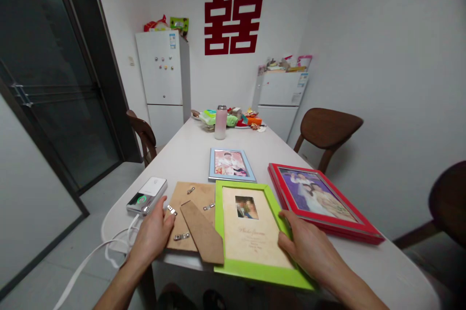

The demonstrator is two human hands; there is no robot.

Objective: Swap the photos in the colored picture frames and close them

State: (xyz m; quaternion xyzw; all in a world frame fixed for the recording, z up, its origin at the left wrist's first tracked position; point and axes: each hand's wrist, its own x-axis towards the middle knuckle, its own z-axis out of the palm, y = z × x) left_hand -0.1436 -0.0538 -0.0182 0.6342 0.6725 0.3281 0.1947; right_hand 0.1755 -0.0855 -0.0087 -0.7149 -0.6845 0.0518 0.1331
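Observation:
A green picture frame (222,232) lies face up on the white table (189,149) right in front of me. My right hand (309,247) rests on its right edge, fingers bent over the rim. A brown frame backing board (189,213) with metal clips and a fold-out stand lies to the left of the green frame. My left hand (153,232) lies on the board's left edge, thumb by a metal clip, fingers loosely curled. A small blue frame (231,164) sits farther back. A red frame (320,200) lies at the right.
A white power bank (146,195) with a white cable lies at the table's left edge. A pink bottle (220,122) and snack packets stand at the far end. Brown chairs (327,130) flank the table. Two white fridges (163,81) stand against the back wall.

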